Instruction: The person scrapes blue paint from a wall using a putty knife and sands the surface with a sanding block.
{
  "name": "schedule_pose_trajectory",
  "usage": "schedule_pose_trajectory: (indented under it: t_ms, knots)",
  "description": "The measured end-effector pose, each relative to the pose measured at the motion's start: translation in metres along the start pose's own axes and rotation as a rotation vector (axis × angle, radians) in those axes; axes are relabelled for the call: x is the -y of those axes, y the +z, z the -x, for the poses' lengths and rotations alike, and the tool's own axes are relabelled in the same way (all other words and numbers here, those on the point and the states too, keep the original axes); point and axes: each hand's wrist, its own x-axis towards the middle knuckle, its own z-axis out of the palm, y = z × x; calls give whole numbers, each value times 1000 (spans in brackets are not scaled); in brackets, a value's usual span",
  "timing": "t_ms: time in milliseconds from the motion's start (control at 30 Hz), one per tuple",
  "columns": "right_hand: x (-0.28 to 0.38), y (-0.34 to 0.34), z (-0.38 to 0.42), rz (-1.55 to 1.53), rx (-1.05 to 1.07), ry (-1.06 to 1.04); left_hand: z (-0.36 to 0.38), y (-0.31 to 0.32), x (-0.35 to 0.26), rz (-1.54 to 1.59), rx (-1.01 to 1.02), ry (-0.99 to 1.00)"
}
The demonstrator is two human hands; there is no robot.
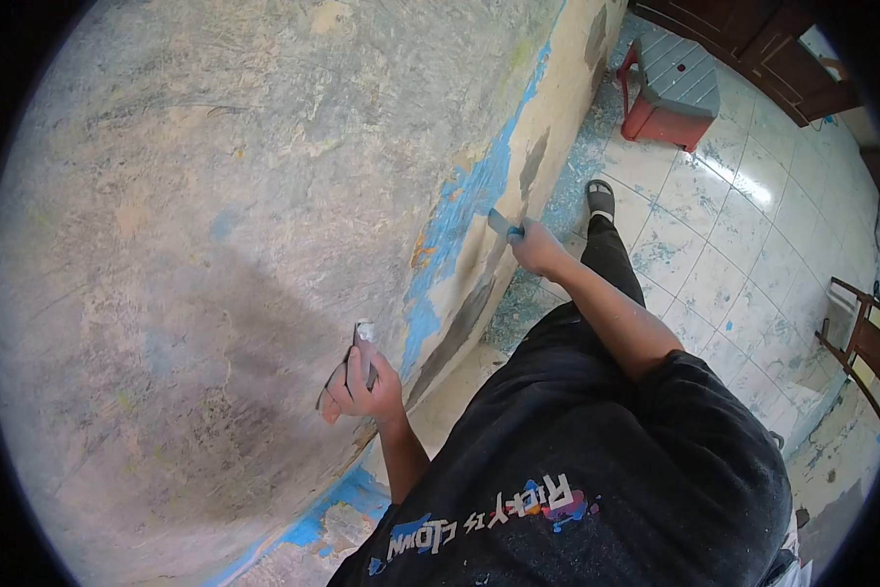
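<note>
Nearest the lens was the person's black T-shirt (596, 470), printed lettering across its hem, and from it both bare arms reached toward the wall (195, 225). From my seat I read the left hand (361, 386) as closed around a flat scraper (360, 360), its dark handle in the palm and the pale blade end pressed against the plaster. The right hand (536, 247) was lower along the wall, clenched on a second tool with a blue handle (506, 227), its tip touching the wall at the peeling blue band of paint (459, 210).

I judged both tools light and stiff, thin metal blades that would flex a little but not bend, with handles that gave a sure hold. Gripping near the handle's middle seemed right, as both hands did; taking hold on the blade would risk a cut. Paint flakes looked brittle and likely to crumble.

That wall was rough, mottled grey and tan, mostly stripped, with blue remnants along the lower edge. Below lay a glossy white tiled floor (743, 225) speckled with blue chips and dust, probably slippery. One sandalled foot (600, 199) stood close to the wall. A red stool with a grey top (670, 93) stood well apart, and a wooden chair (860, 347) was at the frame's edge.
</note>
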Motion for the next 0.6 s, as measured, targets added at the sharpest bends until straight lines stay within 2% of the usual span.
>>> schedule_pose_trajectory:
  t_ms: [167,267,467,600]
  knots:
    - [-14,15,-30,17,-20,31,-1,-4,-2,-8,4,4]
    - [8,-1,5,9,-4,-53,-4,-3,-3,-16,15,15]
    - [-22,20,-33,17,-36,7,-9,-4,-6,-25,-21,50]
    - [-4,10,-6,-25,-33,-38,-15,-6,-8,-66,-2,63]
